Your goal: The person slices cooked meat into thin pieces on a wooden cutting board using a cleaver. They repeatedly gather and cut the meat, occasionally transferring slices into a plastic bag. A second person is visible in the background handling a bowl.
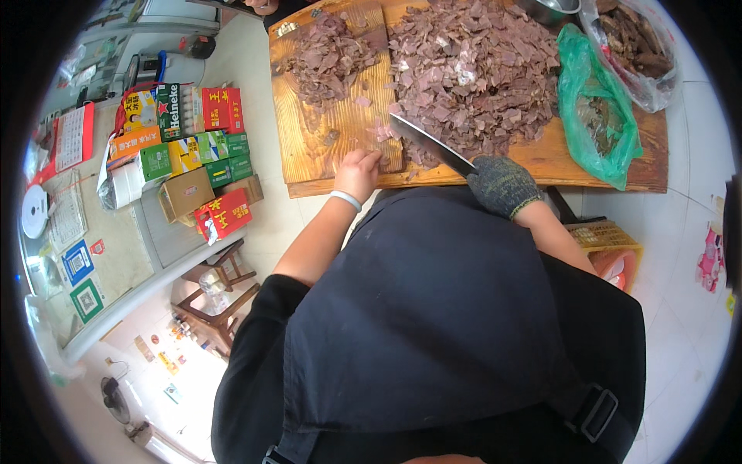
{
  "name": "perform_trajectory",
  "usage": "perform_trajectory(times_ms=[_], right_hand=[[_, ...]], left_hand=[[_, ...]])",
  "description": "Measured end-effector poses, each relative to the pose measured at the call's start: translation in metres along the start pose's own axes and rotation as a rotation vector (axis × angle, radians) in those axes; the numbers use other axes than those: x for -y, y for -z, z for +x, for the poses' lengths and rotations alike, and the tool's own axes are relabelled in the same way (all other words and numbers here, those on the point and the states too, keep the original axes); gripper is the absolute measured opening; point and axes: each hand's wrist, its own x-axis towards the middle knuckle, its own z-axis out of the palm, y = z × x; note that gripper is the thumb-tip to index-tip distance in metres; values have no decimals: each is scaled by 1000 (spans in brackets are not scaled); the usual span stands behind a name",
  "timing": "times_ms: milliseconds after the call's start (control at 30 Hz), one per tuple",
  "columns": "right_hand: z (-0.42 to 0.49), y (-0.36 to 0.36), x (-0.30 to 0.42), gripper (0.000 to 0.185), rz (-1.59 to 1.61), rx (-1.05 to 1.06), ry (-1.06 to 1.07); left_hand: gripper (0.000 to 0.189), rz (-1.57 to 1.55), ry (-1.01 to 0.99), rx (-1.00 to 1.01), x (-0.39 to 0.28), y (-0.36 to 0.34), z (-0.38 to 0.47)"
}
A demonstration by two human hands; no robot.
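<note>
My right hand (503,184), in a dark knitted glove, is closed around the handle of a kitchen knife. The broad knife blade (432,144) points up and left, over the edge of a large heap of sliced brownish-pink meat (475,75). My bare left hand (358,174), a pale band at its wrist, rests at the near edge of a wooden cutting board (301,145), its fingers curled; whether something lies under them cannot be seen. A few thin slices (382,130) lie between that hand and the blade. On the board's far part sits a smaller pile of meat pieces (330,64).
Right of the heap lie a green plastic bag (626,139), a clear bag of dark brown pieces (637,46) and a metal bowl (550,4). Stacked cartons (188,191) stand at left. A yellow crate (608,236) is below the table. Another person's hand (262,6) shows at the top.
</note>
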Motion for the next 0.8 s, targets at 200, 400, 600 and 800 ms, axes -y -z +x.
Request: perform_trajectory(times_ms=[200,400,600,800], right_hand=[[35,-17,-10,38,54,129,209],[71,-56,-18,38,47,249,386],[66,-56,-6,39,200,468,92],[54,-29,7,36,192,499,83]], left_hand=[[28,0,-28,-67,-6,5,-11],[29,-8,-126,-52,-3,3,-12],[33,-27,-131,-45,-1,3,-18],[31,-3,-200,-10,6,10,-15]])
